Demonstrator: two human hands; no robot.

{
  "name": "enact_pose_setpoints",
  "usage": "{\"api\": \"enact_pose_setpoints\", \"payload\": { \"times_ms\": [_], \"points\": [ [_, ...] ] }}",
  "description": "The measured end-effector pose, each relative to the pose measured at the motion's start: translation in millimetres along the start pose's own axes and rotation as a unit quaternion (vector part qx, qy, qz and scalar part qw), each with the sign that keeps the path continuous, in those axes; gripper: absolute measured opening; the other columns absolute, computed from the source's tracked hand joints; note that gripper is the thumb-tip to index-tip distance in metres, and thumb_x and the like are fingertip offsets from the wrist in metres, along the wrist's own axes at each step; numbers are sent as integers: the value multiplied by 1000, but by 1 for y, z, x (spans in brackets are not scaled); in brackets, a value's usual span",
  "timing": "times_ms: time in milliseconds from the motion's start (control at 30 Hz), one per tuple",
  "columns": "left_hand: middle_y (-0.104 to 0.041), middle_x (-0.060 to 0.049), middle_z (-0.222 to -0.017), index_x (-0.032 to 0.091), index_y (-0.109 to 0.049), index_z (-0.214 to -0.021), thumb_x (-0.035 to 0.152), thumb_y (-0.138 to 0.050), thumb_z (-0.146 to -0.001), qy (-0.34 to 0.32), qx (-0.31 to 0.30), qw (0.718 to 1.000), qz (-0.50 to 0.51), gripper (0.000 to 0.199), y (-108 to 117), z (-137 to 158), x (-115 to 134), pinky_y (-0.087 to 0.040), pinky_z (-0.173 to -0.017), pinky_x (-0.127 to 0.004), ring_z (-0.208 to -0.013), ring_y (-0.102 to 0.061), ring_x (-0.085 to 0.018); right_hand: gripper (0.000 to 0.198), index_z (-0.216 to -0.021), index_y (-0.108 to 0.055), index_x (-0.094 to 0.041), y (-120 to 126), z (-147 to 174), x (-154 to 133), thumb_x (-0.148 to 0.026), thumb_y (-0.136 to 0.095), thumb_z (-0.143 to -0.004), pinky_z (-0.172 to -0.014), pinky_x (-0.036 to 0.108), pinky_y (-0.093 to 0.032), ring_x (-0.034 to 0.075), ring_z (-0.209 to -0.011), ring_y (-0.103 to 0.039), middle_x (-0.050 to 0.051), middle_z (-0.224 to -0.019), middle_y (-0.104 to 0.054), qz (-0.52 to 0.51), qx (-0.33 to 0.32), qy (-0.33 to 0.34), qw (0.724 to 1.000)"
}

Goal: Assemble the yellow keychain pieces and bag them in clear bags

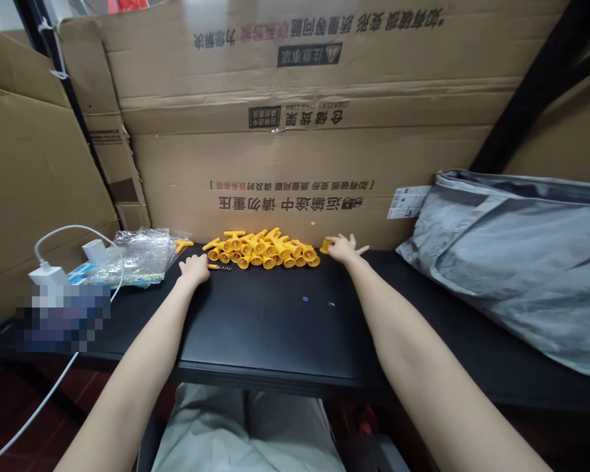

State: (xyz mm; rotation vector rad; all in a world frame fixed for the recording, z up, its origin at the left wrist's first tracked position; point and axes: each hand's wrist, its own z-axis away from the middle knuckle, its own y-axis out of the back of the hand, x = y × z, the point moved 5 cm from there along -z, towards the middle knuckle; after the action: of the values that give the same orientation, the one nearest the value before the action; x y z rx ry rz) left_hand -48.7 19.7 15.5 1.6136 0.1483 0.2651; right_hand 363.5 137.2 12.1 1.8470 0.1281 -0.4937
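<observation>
Yellow corkscrews (260, 249) with T-shaped handles and bell-shaped ends lie in a stacked pile on the black table, against the cardboard. At the pile's left end, my left hand (195, 269) is closed around a yellow corkscrew handle (213, 267), its metal spiral pointing right across the tabletop. Most of that handle is hidden by my fingers. Just right of the pile, my right hand (343, 248) pinches a yellow bell-shaped cup (325, 246) between thumb and finger, other fingers spread. A separate yellow T-handle (183, 246) rests behind my left hand.
Clear plastic bags (145, 252) lie at the left, beside a white charger (49, 278) with a looping cable. A grey fabric bag (511, 262) fills the right side. Cardboard (275, 157) walls the back. A small blue disc (305, 299) sits on the black table (255, 334).
</observation>
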Motion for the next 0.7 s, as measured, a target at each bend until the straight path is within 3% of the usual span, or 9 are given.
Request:
{"api": "enact_pose_setpoints", "payload": {
  "times_ms": [167,300,700],
  "points": [
    [-55,-18,-127,18,-56,-115,14,-44,-81,-15,-8,1000,-12,36,1,6,7,-38,-96,-48,-120,-49,-32,45,-131,-55,-37,-32,-4,14,-34,-35,-92,-102,77,-2,35,-146,2,-1,-157,-25,47,-46,-3,998],
    [-54,-19,-128,16,-55,-116,14,-42,-83,-33,-11,999,-27,36,3,12,14,-39,-96,-46,-121,-49,-31,49,-140,-46,-38,-46,-2,16,-40,-27,-94,-101,77,-3,37,-145,2,1,-157,-25,61,-94,-13,994],
    [-59,-17,-124,16,-54,-119,10,-45,-81,-79,-45,994,-67,39,5,12,17,-44,-93,-37,-117,-55,-28,50,-139,-47,-35,-35,21,8,-34,-22,-95,-105,74,-3,32,-144,-17,4,-154,-31,47,-91,1,995]
  ]
}}
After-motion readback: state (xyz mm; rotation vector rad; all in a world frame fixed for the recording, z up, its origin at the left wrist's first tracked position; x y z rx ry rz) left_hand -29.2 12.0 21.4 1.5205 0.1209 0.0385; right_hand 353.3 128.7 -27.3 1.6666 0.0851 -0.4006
